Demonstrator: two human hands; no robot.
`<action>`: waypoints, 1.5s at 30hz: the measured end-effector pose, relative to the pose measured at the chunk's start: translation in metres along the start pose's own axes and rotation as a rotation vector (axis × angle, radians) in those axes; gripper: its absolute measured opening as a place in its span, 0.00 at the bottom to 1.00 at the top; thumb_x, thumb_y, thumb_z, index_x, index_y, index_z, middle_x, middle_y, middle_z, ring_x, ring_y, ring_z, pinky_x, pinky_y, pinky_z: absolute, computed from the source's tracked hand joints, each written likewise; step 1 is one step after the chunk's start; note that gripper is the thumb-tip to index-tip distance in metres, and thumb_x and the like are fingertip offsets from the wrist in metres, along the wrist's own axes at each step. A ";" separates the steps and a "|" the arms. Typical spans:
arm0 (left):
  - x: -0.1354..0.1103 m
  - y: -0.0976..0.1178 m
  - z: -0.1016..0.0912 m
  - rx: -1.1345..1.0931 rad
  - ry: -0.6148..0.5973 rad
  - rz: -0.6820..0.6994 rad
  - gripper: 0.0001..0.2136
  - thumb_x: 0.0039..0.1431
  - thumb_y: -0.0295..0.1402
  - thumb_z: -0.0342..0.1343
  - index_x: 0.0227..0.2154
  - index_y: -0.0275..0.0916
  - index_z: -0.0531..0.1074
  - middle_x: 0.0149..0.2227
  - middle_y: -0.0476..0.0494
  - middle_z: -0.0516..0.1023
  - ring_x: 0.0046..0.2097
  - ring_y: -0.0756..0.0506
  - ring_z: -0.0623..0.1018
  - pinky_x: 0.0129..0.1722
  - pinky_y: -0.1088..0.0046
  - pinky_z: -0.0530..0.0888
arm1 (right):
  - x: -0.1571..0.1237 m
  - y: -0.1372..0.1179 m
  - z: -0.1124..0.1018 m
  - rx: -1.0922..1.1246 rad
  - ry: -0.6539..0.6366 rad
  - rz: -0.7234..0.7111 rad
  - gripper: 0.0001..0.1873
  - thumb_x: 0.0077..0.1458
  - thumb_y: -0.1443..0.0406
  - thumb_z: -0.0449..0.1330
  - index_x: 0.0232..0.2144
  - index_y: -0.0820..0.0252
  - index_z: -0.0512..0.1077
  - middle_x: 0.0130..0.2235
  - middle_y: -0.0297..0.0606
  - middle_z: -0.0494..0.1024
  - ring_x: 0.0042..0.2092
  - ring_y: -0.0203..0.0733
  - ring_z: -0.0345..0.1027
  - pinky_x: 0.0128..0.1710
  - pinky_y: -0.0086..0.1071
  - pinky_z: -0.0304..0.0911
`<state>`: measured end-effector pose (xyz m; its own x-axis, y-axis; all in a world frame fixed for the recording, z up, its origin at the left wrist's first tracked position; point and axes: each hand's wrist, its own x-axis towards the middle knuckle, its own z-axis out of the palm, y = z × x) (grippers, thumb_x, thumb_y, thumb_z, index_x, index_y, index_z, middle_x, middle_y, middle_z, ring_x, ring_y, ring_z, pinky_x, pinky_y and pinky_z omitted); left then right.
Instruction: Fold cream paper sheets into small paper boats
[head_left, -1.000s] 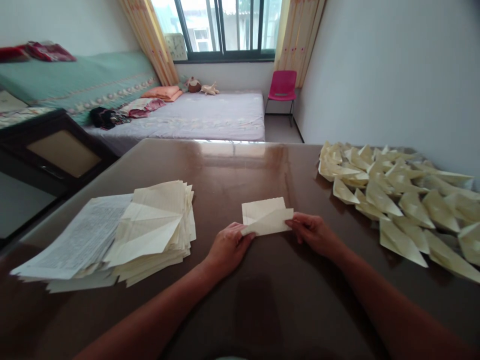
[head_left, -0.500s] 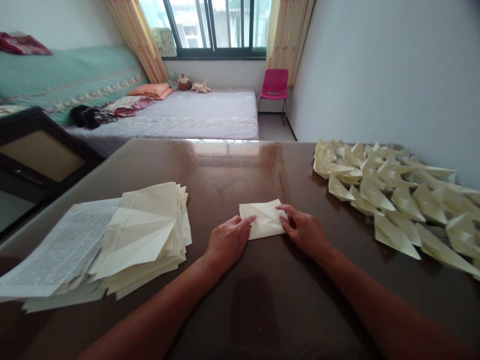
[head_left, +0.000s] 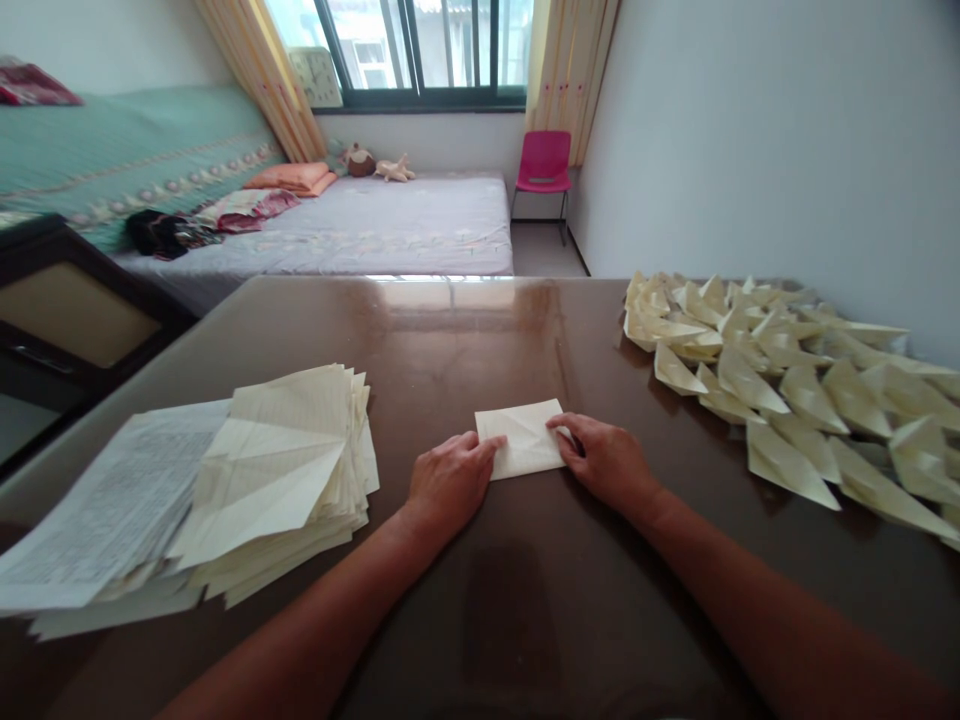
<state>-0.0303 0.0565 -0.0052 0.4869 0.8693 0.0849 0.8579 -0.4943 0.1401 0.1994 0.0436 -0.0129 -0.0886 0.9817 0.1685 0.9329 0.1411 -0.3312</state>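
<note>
A cream sheet of paper folded in half [head_left: 523,440] lies flat on the dark brown table [head_left: 480,330] in front of me. My left hand [head_left: 448,483] presses on its left edge with the fingers curled and together. My right hand [head_left: 604,462] rests on its right edge, fingers bent down onto the paper. Both hands hold the folded paper against the tabletop.
A thick stack of cream sheets [head_left: 300,470] lies at the left, beside printed pages [head_left: 112,510]. Many folded paper shapes [head_left: 780,390] cover the table's right side by the white wall. Beyond the table are a bed [head_left: 390,220] and a pink chair [head_left: 544,165].
One second ago the near flap of the paper was lifted between both hands. It now lies folded flat, and both hands press its side edges down.
</note>
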 end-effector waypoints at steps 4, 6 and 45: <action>0.000 0.000 0.000 0.042 0.063 0.051 0.14 0.64 0.32 0.48 0.50 0.50 0.72 0.36 0.47 0.74 0.39 0.45 0.75 0.31 0.73 0.72 | 0.000 -0.002 -0.001 -0.030 -0.005 -0.007 0.12 0.59 0.62 0.53 0.44 0.47 0.72 0.42 0.29 0.80 0.36 0.41 0.75 0.31 0.30 0.59; -0.002 0.003 0.000 0.026 0.162 0.165 0.13 0.64 0.30 0.48 0.48 0.45 0.73 0.42 0.44 0.75 0.46 0.44 0.74 0.40 0.70 0.74 | 0.000 -0.003 -0.001 -0.043 -0.010 -0.011 0.13 0.59 0.63 0.53 0.45 0.47 0.72 0.42 0.29 0.80 0.37 0.41 0.75 0.31 0.30 0.60; -0.012 0.017 -0.002 0.124 0.145 0.408 0.13 0.65 0.35 0.50 0.50 0.43 0.72 0.55 0.42 0.72 0.55 0.40 0.72 0.49 0.63 0.75 | -0.001 0.011 -0.017 0.078 -0.075 -0.464 0.15 0.56 0.52 0.60 0.39 0.52 0.77 0.39 0.37 0.76 0.42 0.41 0.66 0.42 0.34 0.60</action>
<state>-0.0221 0.0380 -0.0021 0.7694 0.5891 0.2470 0.6177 -0.7847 -0.0525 0.2156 0.0418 -0.0006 -0.5174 0.8190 0.2482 0.7602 0.5730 -0.3062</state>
